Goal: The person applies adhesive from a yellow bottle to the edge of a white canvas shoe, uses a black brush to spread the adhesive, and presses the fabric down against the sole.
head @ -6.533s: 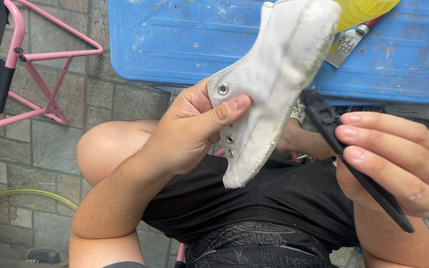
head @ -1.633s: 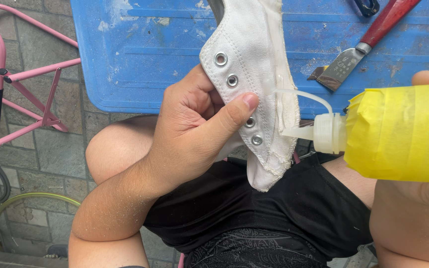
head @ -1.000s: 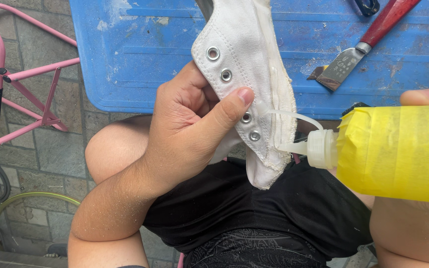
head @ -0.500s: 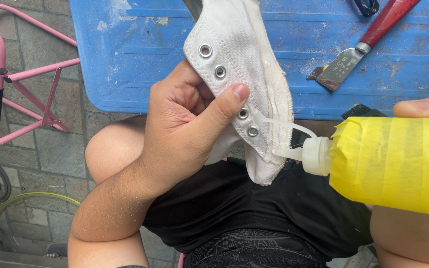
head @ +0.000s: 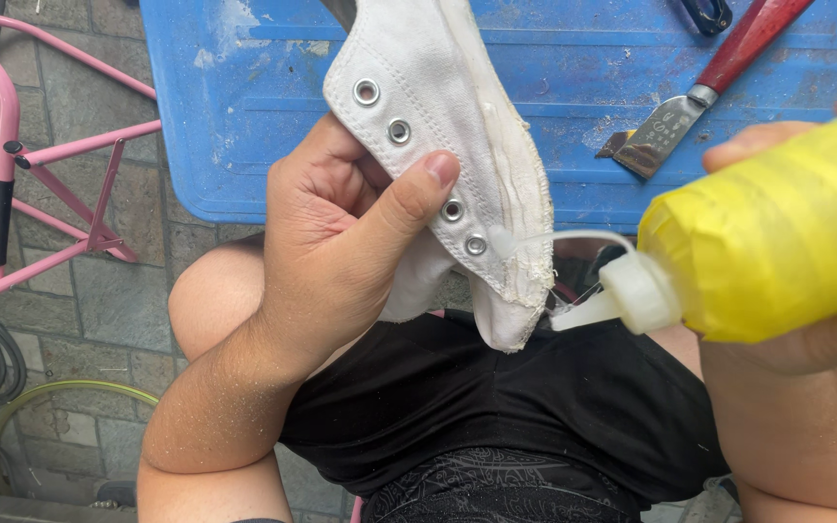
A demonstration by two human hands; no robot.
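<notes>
Above lap: left hand point(head: 341, 242) grip pinches shoe point(head: 448, 145) edge (right hand point(head: 806, 320) clasps glue bottle point(head: 767, 242)).

The left hand point(head: 341, 242) is rising from the lower left, its bare forearm running up across the left knee point(head: 210, 310), which is bent and bare below black shorts point(head: 477, 407). Relative to that knee, the left hand is sitting up and to the right, fingers curled inward toward the palm, thumb point(head: 409, 199) stretching straight out to the upper right and pressing down flat, clamping what it is gripping. The right hand point(head: 806, 349) is lying far to the right of the knee, mostly hidden, wrapping around from beneath, with one fingertip point(head: 777, 145) showing over the top. The right forearm is dropping toward the lower right corner.
</notes>
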